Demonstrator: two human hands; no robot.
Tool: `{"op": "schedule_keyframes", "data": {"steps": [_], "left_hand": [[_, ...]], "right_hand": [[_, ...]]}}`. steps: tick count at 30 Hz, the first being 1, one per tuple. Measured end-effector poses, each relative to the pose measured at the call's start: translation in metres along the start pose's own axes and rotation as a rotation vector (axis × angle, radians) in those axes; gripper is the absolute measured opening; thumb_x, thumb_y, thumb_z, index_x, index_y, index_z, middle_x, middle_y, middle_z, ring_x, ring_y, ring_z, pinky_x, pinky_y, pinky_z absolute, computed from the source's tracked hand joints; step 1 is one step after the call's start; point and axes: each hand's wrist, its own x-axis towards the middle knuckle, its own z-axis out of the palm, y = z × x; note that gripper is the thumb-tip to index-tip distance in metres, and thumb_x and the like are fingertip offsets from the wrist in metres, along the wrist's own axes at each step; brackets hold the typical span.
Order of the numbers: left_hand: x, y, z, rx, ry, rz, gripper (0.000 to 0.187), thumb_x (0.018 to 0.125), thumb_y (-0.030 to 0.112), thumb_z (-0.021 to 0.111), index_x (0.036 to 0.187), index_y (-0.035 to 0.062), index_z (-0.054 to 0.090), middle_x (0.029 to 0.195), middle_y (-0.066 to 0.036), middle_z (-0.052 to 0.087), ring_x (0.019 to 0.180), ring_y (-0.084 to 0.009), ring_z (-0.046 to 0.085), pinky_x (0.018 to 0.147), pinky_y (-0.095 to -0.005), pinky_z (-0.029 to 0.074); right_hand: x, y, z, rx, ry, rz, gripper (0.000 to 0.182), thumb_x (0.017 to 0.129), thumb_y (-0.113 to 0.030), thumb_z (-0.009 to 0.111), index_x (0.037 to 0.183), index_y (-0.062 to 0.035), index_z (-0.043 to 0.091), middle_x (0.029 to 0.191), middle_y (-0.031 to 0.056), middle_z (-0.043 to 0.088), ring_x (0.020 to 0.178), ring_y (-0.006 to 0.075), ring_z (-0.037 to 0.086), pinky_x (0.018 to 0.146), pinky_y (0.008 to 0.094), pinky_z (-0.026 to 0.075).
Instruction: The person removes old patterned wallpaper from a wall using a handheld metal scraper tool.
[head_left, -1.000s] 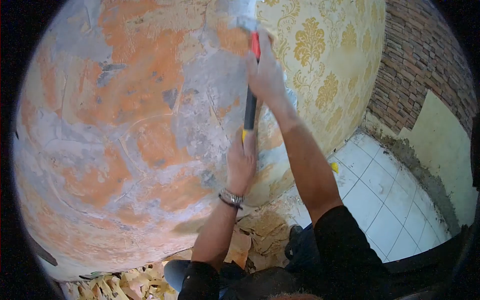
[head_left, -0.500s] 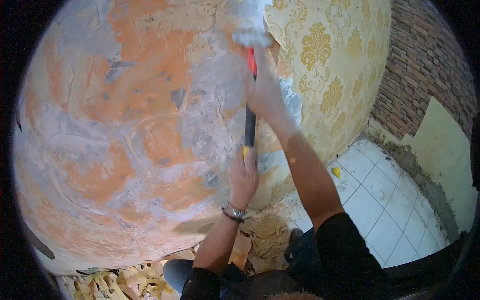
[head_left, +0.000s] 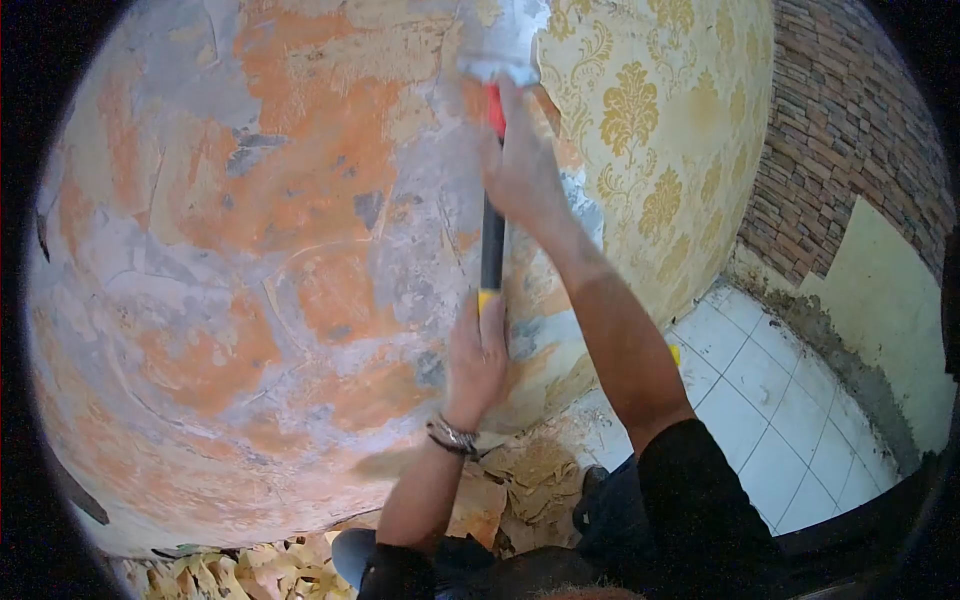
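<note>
A long-handled scraper (head_left: pixel 493 240) with a black, red and yellow handle stands nearly upright in view against the wall. My left hand (head_left: pixel 477 355) is wrapped round the yellow lower end of its handle. Higher up, my right hand (head_left: pixel 522 175) grips the handle near the red part, slightly blurred. The wide scraper head (head_left: pixel 498 70) lies on the wall, beside the torn edge of the yellow patterned wallpaper (head_left: pixel 632 110). Left of it the bared wall (head_left: pixel 310 120) shows orange, grey and cream patches.
Peeled wallpaper scraps (head_left: pixel 235 578) lie along the foot of the wall, with more paper (head_left: pixel 540 475) near my feet. White floor tiles (head_left: pixel 735 420) are at the right, with a small yellow object (head_left: pixel 675 354). Brick-pattern covering (head_left: pixel 850 130) is on the far wall.
The scraper and both hands have shifted slightly left in view. The view itself has shifted a little, and my right forearm now partly covers the small yellow object.
</note>
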Motion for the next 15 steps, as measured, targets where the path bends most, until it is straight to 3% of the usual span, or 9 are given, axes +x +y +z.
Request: {"op": "schedule_keyframes", "data": {"steps": [1, 4, 6, 10, 12, 14, 15], "left_hand": [[0.024, 0.001, -0.004, -0.120, -0.019, -0.117, 0.022, 0.099, 0.019, 0.045, 0.095, -0.0007, 0.053, 0.082, -0.022, 0.055, 0.072, -0.0390, 0.055, 0.064, -0.0464, 0.042], [0.085, 0.007, -0.016, -0.161, -0.058, -0.114, 0.019, 0.098, 0.017, 0.048, 0.094, -0.0015, 0.053, 0.084, -0.023, 0.056, 0.073, -0.0379, 0.055, 0.063, -0.0456, 0.043], [0.097, 0.007, -0.018, -0.136, -0.074, 0.031, 0.018, 0.097, 0.016, 0.048, 0.095, -0.0011, 0.052, 0.083, -0.023, 0.055, 0.075, -0.0376, 0.055, 0.062, -0.0452, 0.043], [0.040, 0.025, -0.011, 0.074, 0.070, 0.268, 0.024, 0.099, 0.022, 0.045, 0.095, -0.0005, 0.051, 0.076, -0.020, 0.054, 0.073, -0.0349, 0.055, 0.061, -0.0444, 0.043], [0.017, 0.032, -0.012, -0.200, -0.169, -0.153, 0.017, 0.097, 0.016, 0.047, 0.097, -0.0003, 0.051, 0.077, -0.017, 0.054, 0.071, -0.0335, 0.055, 0.059, -0.0432, 0.043], [0.033, 0.026, -0.014, -0.258, -0.181, -0.234, 0.015, 0.096, 0.015, 0.048, 0.096, -0.0004, 0.051, 0.078, -0.017, 0.053, 0.070, -0.0327, 0.055, 0.057, -0.0427, 0.043], [0.044, 0.028, -0.017, -0.311, -0.194, -0.323, 0.014, 0.095, 0.014, 0.049, 0.096, -0.0006, 0.050, 0.078, -0.016, 0.053, 0.069, -0.0319, 0.055, 0.056, -0.0423, 0.043]], "right_hand": [[0.025, 0.000, -0.001, -0.013, 0.064, -0.015, 0.064, 0.090, -0.025, 0.050, 0.145, -0.0044, 0.025, 0.092, 0.0347, 0.062, 0.086, 0.0515, 0.060, 0.076, 0.0566, 0.048], [0.077, 0.005, -0.003, -0.129, 0.217, -0.112, 0.065, 0.090, -0.027, 0.049, 0.146, -0.0032, 0.025, 0.099, 0.0363, 0.060, 0.091, 0.0528, 0.059, 0.082, 0.0556, 0.047], [0.087, -0.003, -0.012, 0.044, 0.116, 0.083, 0.060, 0.096, -0.036, 0.045, 0.148, -0.0091, 0.028, 0.138, 0.0277, 0.044, 0.124, 0.0426, 0.047, 0.103, 0.0445, 0.038], [0.041, -0.010, -0.022, 0.124, -0.093, 0.160, 0.056, 0.093, -0.026, 0.048, 0.139, 0.0024, 0.034, 0.134, 0.0329, 0.043, 0.123, 0.0475, 0.044, 0.100, 0.0477, 0.038], [0.017, 0.001, -0.011, -0.128, 0.041, -0.089, 0.063, 0.091, -0.029, 0.047, 0.145, -0.0036, 0.027, 0.108, 0.0355, 0.059, 0.095, 0.0548, 0.057, 0.084, 0.0532, 0.048], [0.024, 0.009, -0.009, -0.133, 0.079, -0.122, 0.063, 0.092, -0.029, 0.047, 0.145, -0.0049, 0.026, 0.105, 0.0363, 0.060, 0.098, 0.0538, 0.057, 0.088, 0.0538, 0.046], [0.035, -0.005, -0.019, -0.080, 0.024, 0.008, 0.062, 0.092, -0.029, 0.047, 0.145, -0.0051, 0.026, 0.102, 0.0364, 0.060, 0.098, 0.0535, 0.058, 0.088, 0.0539, 0.045]]}}
